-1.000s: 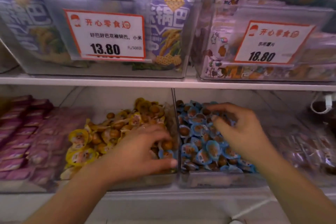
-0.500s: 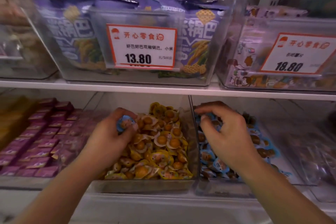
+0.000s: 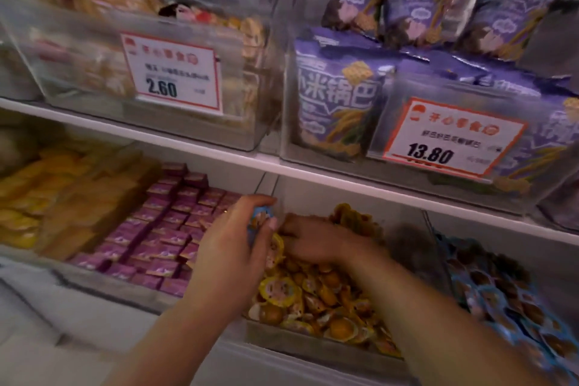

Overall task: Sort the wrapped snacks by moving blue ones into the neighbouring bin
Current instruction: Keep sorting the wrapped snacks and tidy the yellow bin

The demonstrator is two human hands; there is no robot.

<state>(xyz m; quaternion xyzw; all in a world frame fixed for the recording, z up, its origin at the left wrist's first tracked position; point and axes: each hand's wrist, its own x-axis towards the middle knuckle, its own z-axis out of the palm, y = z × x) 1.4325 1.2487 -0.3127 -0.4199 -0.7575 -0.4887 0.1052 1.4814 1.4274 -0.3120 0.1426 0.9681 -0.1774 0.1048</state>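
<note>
both hands over the yellow snack bin, one blue snack held.

our left hand (image 3: 233, 247) curls around a blue snack (image 3: 259, 219) at the far left edge of the yellow snack bin (image 3: 316, 345), close to its wall. our right hand (image 3: 316, 240) lies among the yellow snacks (image 3: 313, 291); we cannot tell its grip because of blur. the blue snack bin (image 3: 501, 291) is just right, with some free room near its far wall.

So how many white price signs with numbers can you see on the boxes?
2. One price sign reading 2.60 is on the upper-left clear box; the other price sign reading 13.80 is on the upper-right box of purple bags. Others may be out of view.
</note>
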